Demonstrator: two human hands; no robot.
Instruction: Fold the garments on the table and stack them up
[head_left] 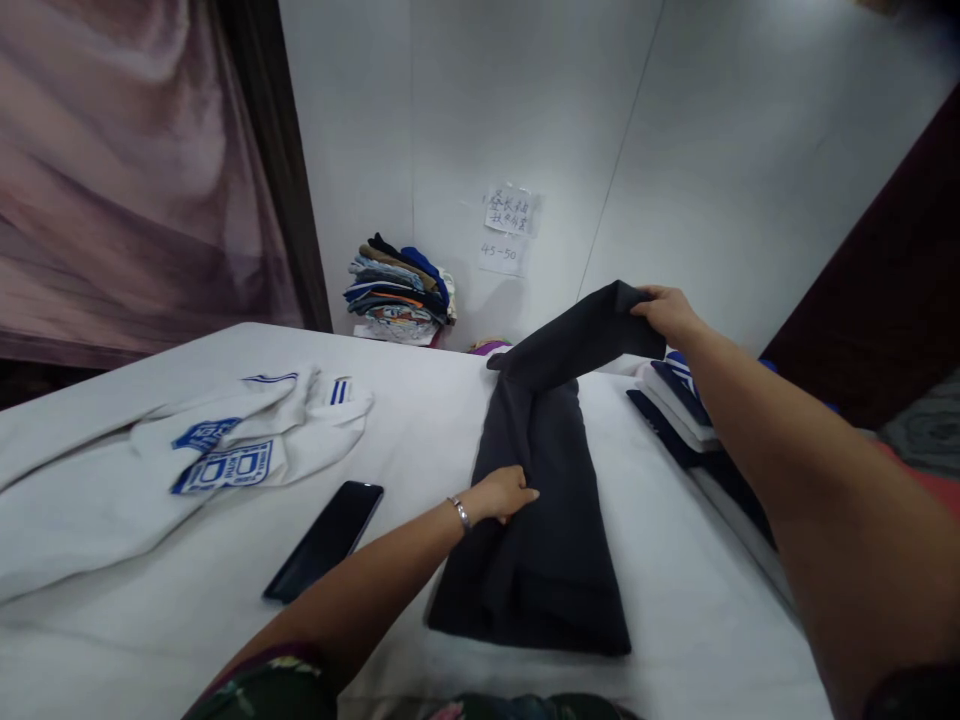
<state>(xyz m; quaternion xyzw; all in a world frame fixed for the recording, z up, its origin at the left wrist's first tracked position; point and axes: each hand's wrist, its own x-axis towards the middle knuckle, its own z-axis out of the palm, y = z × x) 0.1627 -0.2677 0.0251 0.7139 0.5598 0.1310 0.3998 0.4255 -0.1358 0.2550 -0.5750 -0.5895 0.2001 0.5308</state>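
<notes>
A dark grey, nearly black garment (559,480) lies lengthwise on the white-covered table, folded into a long narrow shape. I cannot tell its exact kind. My right hand (670,312) grips the end of a long sleeve-like part at its far end, raised off the table and stretched to the right. Around the middle of the cloth, my left hand (506,495) has its fingers curled on a fold and presses there. A silver bracelet (460,514) circles the left wrist. The garment's near edge lies flat close to my body.
A white top with blue print (225,465) is spread at the left, with a black phone (326,540) near my left forearm. Folded clothes (679,410) are stacked at the right, partly behind my right arm. Another clothes pile (401,285) stands against the wall beneath paper notes (510,212).
</notes>
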